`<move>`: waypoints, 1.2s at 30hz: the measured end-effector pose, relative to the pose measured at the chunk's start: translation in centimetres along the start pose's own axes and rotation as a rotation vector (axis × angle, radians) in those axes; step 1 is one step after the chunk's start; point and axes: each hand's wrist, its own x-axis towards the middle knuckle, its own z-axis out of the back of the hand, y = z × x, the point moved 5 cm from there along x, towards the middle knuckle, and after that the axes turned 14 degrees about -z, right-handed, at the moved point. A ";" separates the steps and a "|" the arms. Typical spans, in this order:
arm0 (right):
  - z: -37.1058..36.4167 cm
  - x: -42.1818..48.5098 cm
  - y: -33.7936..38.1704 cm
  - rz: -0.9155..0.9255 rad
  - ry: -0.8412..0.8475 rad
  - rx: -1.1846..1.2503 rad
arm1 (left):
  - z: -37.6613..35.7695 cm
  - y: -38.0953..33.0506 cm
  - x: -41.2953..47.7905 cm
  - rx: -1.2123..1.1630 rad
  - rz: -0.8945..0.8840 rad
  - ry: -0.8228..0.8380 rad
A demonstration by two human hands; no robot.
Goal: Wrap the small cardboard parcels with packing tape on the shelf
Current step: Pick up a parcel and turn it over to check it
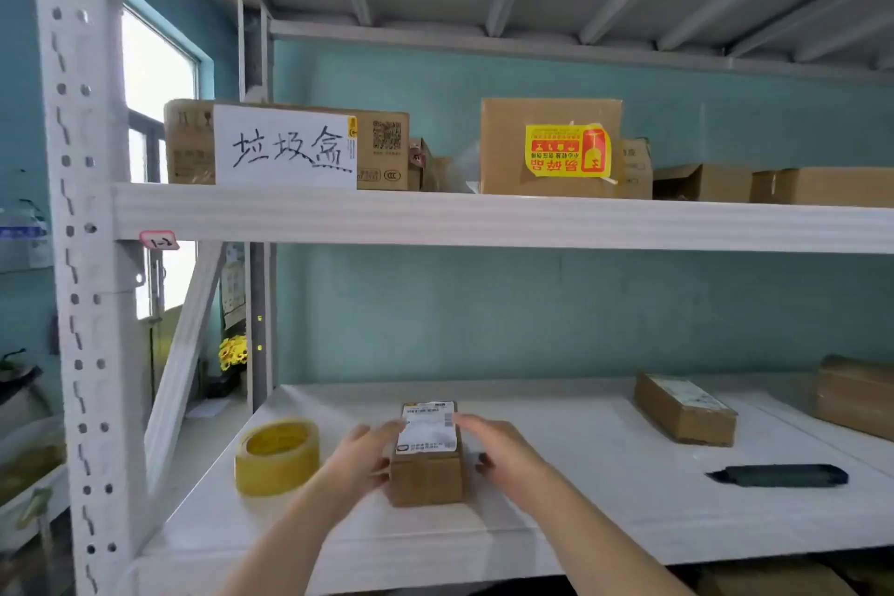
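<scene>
Parcel (426, 482) between outstretched left hand (370, 453) and right hand (498, 448).

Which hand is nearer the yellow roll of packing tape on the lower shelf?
Left. The left hand is just right of the yellow tape roll, at the small cardboard parcel's left side; the right hand is beyond the parcel.

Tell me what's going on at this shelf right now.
A person has both hands at a small cardboard parcel on the lower shelf: the left hand touches its left side, the right hand is beside its right edge. The tape roll sits untouched to its left. A dark tool lies farther right.
</scene>
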 end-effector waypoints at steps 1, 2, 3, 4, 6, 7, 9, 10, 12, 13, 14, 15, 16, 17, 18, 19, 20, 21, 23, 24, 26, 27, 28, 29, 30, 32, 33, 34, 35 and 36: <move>-0.5 0.4 -0.2 -0.019 0.025 0.042 | -0.4 0.2 0.1 -0.036 0.007 0.026; -0.8 0.8 -0.5 -0.044 0.027 0.044 | -0.5 0.3 0.3 -0.015 0.000 0.044; -0.9 1.4 -0.8 -0.046 0.025 0.038 | -0.6 0.7 0.5 0.005 -0.003 0.049; -0.9 1.6 -1.0 -0.057 0.016 0.025 | -0.6 0.9 0.5 0.026 0.015 0.035; -1.1 2.1 -1.2 -0.065 -0.004 0.034 | -0.8 0.8 0.7 0.033 -0.010 0.040; -1.2 2.3 -1.1 -0.060 -0.011 0.058 | -0.9 0.6 0.7 0.024 -0.029 0.051; -1.5 2.1 -0.7 -0.042 -0.026 0.088 | -0.9 0.4 0.6 0.017 -0.045 0.064; -1.5 1.9 -0.6 -0.018 -0.039 0.093 | -0.9 0.5 0.7 0.007 -0.060 0.075; -1.6 1.6 -0.3 0.047 -0.038 0.128 | -0.9 0.5 0.8 -0.036 -0.092 0.116; -1.6 1.5 -0.3 0.075 -0.025 0.159 | -0.9 0.5 1.0 -0.058 -0.116 0.139; -1.5 1.2 -0.2 0.089 -0.002 0.194 | -0.8 0.3 1.2 -0.069 -0.141 0.153; -1.5 1.2 -0.3 0.102 0.019 0.225 | -0.8 0.2 1.4 -0.089 -0.167 0.160; -1.4 1.1 -0.2 0.114 0.035 0.247 | -0.8 -0.1 1.4 -0.101 -0.192 0.164; -1.4 1.1 -0.2 0.133 0.050 0.269 | -0.8 -0.3 1.4 -0.117 -0.217 0.173; -1.2 1.2 -0.2 0.154 0.058 0.284 | -0.9 -0.5 1.4 -0.123 -0.240 0.186; -1.0 1.4 0.0 0.177 0.066 0.302 | -1.0 -0.6 1.4 -0.143 -0.259 0.197; -0.8 1.4 0.2 0.196 0.082 0.317 | -1.1 -0.9 1.4 -0.154 -0.275 0.208; -0.6 1.5 0.5 0.212 0.104 0.336 | -1.0 -1.0 1.6 -0.162 -0.293 0.211; -0.3 1.5 1.2 0.249 0.148 0.350 | -1.0 -1.5 2.0 -0.170 -0.332 0.201; -0.2 1.5 1.7 0.268 0.166 0.356 | -1.0 -1.9 2.2 -0.177 -0.350 0.188; -0.1 1.7 2.5 0.295 0.205 0.379 | -1.0 -2.7 2.3 -0.180 -0.387 0.170; 0.0 1.8 3.0 0.309 0.226 0.393 | -1.0 -3.1 2.3 -0.182 -0.403 0.157; 0.0 1.8 3.5 0.320 0.241 0.403 | -1.0 -3.6 2.3 -0.185 -0.417 0.144; 0.0 1.8 3.9 0.330 0.256 0.408 | -1.0 -4.0 2.3 -0.188 -0.430 0.129; 0.1 1.9 4.3 0.339 0.271 0.410 | -1.0 -4.4 2.3 -0.190 -0.441 0.116; 0.2 2.1 4.6 0.353 0.314 0.431 | -0.9 -5.0 2.2 -0.190 -0.468 0.096; 0.3 2.2 4.6 0.354 0.336 0.448 | -0.9 -5.2 2.0 -0.181 -0.486 0.081; 0.4 2.4 4.5 0.350 0.353 0.463 | -0.9 -5.2 1.9 -0.165 -0.508 0.059; 0.4 2.5 4.3 0.346 0.359 0.474 | -0.8 -5.1 1.8 -0.143 -0.532 0.029; 0.5 2.8 4.0 0.338 0.353 0.486 | -0.8 -5.0 1.6 -0.117 -0.554 -0.008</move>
